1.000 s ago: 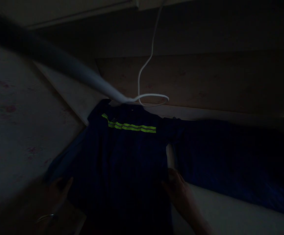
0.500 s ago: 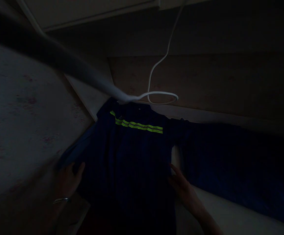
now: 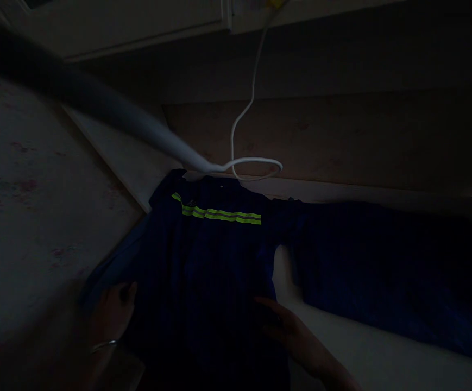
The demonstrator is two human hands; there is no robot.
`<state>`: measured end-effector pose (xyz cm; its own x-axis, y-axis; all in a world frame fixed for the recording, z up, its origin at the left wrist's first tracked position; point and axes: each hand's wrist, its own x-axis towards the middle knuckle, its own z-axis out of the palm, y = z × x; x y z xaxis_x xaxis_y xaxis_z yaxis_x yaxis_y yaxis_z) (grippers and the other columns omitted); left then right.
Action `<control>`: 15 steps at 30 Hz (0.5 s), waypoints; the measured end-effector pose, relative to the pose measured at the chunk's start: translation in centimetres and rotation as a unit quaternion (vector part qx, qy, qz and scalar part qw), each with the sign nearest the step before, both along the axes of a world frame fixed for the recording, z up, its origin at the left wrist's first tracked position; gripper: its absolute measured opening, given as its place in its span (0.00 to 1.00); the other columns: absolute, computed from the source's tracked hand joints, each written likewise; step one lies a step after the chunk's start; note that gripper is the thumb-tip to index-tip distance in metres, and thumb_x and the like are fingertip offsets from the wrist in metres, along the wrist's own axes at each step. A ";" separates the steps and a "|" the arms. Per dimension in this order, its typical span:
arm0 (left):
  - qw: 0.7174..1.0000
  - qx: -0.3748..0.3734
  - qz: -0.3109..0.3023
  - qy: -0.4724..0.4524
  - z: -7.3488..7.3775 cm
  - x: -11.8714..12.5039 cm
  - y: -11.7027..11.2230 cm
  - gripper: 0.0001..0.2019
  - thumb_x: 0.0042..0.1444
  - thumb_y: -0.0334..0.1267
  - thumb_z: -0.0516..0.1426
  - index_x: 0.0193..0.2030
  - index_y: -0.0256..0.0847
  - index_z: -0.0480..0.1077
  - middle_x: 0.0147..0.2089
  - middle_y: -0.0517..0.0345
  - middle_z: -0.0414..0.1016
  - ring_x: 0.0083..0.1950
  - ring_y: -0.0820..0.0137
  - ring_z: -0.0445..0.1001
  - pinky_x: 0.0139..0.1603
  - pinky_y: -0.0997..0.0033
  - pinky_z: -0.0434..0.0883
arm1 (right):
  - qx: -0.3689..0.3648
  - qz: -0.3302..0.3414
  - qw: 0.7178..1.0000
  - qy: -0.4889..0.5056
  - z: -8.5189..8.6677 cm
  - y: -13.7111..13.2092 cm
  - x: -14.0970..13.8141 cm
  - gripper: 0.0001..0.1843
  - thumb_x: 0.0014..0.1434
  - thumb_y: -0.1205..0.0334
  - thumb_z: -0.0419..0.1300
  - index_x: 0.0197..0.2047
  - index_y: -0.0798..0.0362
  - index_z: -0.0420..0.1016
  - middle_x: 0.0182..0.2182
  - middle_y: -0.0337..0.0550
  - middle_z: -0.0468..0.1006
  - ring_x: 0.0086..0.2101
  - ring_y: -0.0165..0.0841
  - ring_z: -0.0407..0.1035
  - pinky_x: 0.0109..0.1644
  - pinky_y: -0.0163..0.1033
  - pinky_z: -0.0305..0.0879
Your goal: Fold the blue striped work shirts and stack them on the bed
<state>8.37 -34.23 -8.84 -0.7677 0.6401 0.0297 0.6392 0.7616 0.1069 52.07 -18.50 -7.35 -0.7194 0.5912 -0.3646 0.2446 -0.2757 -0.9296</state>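
Note:
A dark blue work shirt [image 3: 219, 260] with a yellow-green reflective stripe [image 3: 227, 216] across its chest lies spread on a pale surface, collar away from me. At the shirt's left side, my left hand [image 3: 115, 307], with a silver bracelet on its wrist, is closed on the cloth with thumb and fingers bent; the fingertips are hard to see in the dark. Over the shirt's right side, my right hand [image 3: 290, 328] lies on the cloth, index finger stretched out. Its other fingers are in deep shadow.
A white cable [image 3: 256, 160] hangs looped above the collar, joined to a blurred dark rod-like shape [image 3: 138, 125] from the upper left. More dark blue cloth [image 3: 374, 260] lies to the right. A flower-patterned surface [image 3: 24, 184] is at left, a cabinet edge [image 3: 146, 41] overhead.
My right hand has moved left and inward, from the shirt's right edge onto the cloth. My left hand is slightly lower in view, its thumb nearer its fingers. The view has shifted a little.

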 end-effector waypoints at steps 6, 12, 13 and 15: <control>0.996 -0.056 -0.028 0.064 -0.2 -2.8 -1.5 0.27 0.61 0.52 0.43 0.48 0.36 0.74 0.50 0.38 0.75 0.52 0.50 0.73 0.54 0.51 0.68 | 0.029 0.065 0.997 -0.024 -0.3 0.6 0.4 0.31 0.59 0.51 0.62 0.65 0.46 0.67 0.62 0.44 0.69 0.59 0.42 0.64 0.64 0.47 0.59; 0.997 0.065 0.012 -0.029 1.0 -2.6 -2.3 0.22 0.62 0.50 0.43 0.45 0.41 0.72 0.48 0.46 0.77 0.46 0.58 0.76 0.49 0.59 0.71 | 0.029 0.050 0.998 -0.017 -0.4 0.5 0.5 0.34 0.60 0.44 0.60 0.66 0.46 0.64 0.62 0.44 0.68 0.60 0.43 0.63 0.64 0.49 0.59; 0.996 0.079 0.039 -0.035 1.5 -3.3 -2.9 0.22 0.62 0.52 0.42 0.46 0.41 0.71 0.47 0.47 0.77 0.45 0.58 0.76 0.47 0.59 0.72 | 0.026 0.044 0.999 -0.013 -0.2 0.4 0.5 0.34 0.61 0.45 0.60 0.67 0.46 0.63 0.63 0.44 0.68 0.60 0.43 0.63 0.64 0.49 0.59; 0.993 0.082 0.089 -0.005 2.7 -5.2 -4.1 0.24 0.62 0.54 0.40 0.48 0.41 0.68 0.46 0.48 0.77 0.42 0.58 0.76 0.42 0.59 0.74 | 0.019 0.046 0.999 0.005 0.6 0.2 0.3 0.35 0.61 0.46 0.60 0.69 0.46 0.59 0.62 0.45 0.69 0.58 0.43 0.65 0.63 0.50 0.60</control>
